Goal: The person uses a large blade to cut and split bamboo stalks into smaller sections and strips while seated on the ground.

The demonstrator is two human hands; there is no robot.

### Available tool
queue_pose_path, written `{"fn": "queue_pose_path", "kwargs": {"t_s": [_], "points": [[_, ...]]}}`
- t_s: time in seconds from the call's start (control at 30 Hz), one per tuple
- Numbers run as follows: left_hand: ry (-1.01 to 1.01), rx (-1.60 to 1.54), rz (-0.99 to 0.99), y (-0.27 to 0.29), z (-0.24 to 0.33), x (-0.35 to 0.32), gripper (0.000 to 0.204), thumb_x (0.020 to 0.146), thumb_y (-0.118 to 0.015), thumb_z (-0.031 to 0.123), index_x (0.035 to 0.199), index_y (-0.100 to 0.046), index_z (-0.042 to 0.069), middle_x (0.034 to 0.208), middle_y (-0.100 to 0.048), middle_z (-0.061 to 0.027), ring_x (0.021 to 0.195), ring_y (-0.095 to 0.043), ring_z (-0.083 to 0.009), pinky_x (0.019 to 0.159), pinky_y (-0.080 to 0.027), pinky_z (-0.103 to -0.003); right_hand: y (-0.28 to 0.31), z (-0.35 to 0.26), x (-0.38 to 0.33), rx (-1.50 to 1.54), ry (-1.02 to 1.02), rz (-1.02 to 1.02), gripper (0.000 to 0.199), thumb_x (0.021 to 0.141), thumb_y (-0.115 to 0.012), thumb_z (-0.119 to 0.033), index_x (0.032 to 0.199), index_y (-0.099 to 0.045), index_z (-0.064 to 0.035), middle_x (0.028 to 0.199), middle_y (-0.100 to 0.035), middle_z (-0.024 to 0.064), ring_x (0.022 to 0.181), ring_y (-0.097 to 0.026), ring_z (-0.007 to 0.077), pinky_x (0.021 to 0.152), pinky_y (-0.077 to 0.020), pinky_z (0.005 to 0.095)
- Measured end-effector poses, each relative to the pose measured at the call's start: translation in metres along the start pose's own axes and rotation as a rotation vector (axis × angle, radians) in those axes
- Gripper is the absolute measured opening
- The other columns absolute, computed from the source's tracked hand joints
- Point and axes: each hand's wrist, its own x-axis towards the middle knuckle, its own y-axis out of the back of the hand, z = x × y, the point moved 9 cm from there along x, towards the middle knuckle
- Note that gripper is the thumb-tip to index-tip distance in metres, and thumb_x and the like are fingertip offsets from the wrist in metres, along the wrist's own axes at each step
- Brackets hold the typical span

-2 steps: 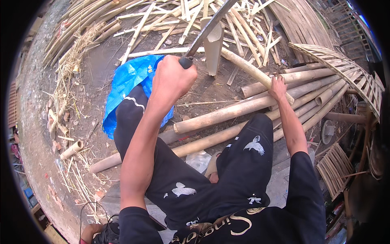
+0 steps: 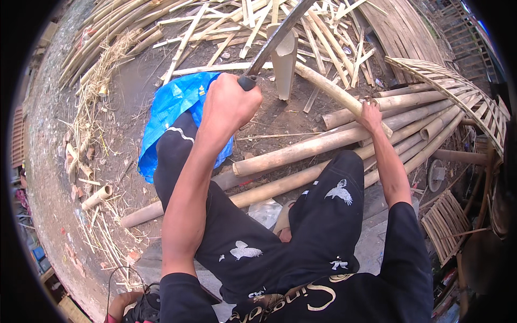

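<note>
My left hand is closed around the dark handle of a machete, whose long blade slants up and to the right. The blade passes across a pale split piece of bamboo; whether it touches cannot be told. My right hand grips a bamboo pole near its close end. That pole slopes away up-left toward the split piece. Under my right hand lie several thicker bamboo poles, stretching to the right. A blue plastic sheet lies by my left knee.
Pale bamboo strips are scattered on the ground ahead. More poles lie at far left, beside loose shavings. A slatted bamboo frame curves at the right. Another person's arm shows at lower left.
The whole view has shifted very slightly. Both hands keep their holds, and the machete and pole stay in nearly the same position.
</note>
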Motion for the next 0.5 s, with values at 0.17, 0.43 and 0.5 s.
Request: {"fn": "queue_pose_path", "kwargs": {"t_s": [0.17,0.43,0.5], "points": [[-0.012,0.108,0.039,0.010,-0.005,0.010,0.032,0.078,-0.064,0.023,0.072,-0.066,-0.008,0.065,-0.065,-0.0225,0.065,-0.069,-0.0318,0.068,-0.053,-0.043,0.040,-0.047,-0.051,0.310,-0.021,-0.160,0.056,0.073,-0.078,-0.030,0.115,-0.061,0.0040,0.102,-0.069,0.0311,0.101,-0.068,0.0426,0.089,-0.0528,0.0501],[0.086,0.144,-0.041,0.014,-0.007,0.010,0.038,0.077,-0.064,0.023,0.100,-0.072,-0.006,0.105,-0.070,-0.0297,0.104,-0.069,-0.0413,0.093,-0.053,-0.046,0.189,-0.049,-0.194,1.412,-0.266,-0.315,0.051,0.081,-0.084,-0.030,0.115,-0.062,0.0004,0.089,-0.066,0.0069,0.072,-0.066,0.0148,0.063,-0.0540,0.0301],[0.081,0.157,-0.067,0.010,-0.002,0.008,0.039,0.078,-0.065,0.024,0.103,-0.072,-0.005,0.108,-0.070,-0.0283,0.106,-0.069,-0.0403,0.094,-0.053,-0.046,0.266,-0.024,-0.215,1.224,-0.153,0.026,0.053,0.082,-0.083,-0.028,0.121,-0.060,0.0006,0.092,-0.065,0.0061,0.076,-0.065,0.0131,0.068,-0.0533,0.0290]]}}
